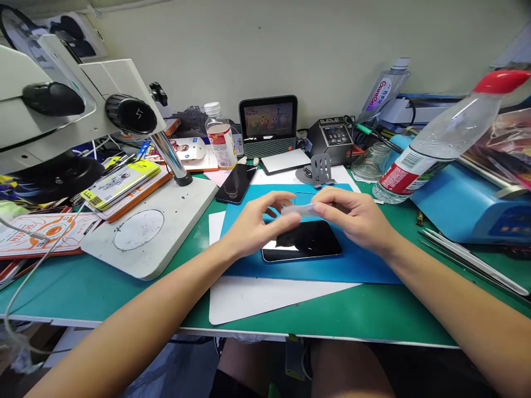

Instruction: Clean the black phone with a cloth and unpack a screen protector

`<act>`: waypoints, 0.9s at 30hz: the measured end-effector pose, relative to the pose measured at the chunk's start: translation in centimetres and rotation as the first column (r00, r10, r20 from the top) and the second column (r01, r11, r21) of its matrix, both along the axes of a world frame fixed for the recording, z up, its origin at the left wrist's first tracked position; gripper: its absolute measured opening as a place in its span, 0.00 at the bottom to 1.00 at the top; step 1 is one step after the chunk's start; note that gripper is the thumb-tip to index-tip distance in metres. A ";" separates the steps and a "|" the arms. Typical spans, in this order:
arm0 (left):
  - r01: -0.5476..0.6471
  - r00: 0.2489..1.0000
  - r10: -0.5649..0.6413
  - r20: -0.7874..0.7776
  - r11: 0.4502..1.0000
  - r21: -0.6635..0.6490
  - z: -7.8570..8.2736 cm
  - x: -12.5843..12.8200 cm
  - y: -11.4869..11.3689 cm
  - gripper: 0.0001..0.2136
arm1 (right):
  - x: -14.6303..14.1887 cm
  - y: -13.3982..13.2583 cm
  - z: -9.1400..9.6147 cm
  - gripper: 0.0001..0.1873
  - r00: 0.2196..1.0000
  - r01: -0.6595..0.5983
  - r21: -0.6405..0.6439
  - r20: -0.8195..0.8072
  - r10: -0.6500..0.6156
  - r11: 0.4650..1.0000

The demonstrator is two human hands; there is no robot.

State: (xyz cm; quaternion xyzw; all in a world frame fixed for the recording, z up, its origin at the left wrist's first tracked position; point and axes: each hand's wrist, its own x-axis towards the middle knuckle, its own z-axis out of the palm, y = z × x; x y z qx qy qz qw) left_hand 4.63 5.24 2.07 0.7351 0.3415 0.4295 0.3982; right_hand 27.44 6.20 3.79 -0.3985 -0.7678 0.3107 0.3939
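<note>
A small translucent strip, perhaps film or a little packet, is pinched between the thumb and fingers of my right hand. My left hand is at the strip's other end, its thumb and forefinger apart around it; whether they touch it is hard to see. Beneath both hands a smartphone with a dark, glossy screen lies flat on a blue mat. My left thumb covers part of the phone's upper left edge from view.
A microscope base stands left, beside several boxes. Behind the mat are another phone, a metal stand and a smart display. To the right are tweezers, a leaning bottle and a blue machine.
</note>
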 end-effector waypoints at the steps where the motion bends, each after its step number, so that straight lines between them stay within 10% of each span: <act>1: 0.001 0.999 0.000 -0.043 0.999 0.034 0.0 0.2 -0.1 0.17 | 0.0 -0.1 0.0 0.13 1.000 0.002 0.005 0.001 -0.002 1.000; 8: -0.110 0.993 0.111 -0.029 0.993 0.034 -0.1 0.3 0.0 0.05 | 0.3 0.0 -1.0 0.14 0.999 0.041 0.020 0.001 -0.041 0.999; 16: 0.040 0.991 -0.021 0.132 0.990 -0.137 -0.9 0.0 0.3 0.11 | 0.3 0.0 -0.7 0.09 0.998 -0.048 0.222 0.039 0.040 0.974; 27: 0.109 0.950 -0.023 0.311 0.959 -0.262 -0.6 -0.1 0.6 0.13 | 0.6 -0.7 -0.1 0.14 0.968 -0.091 0.626 0.238 -0.078 0.774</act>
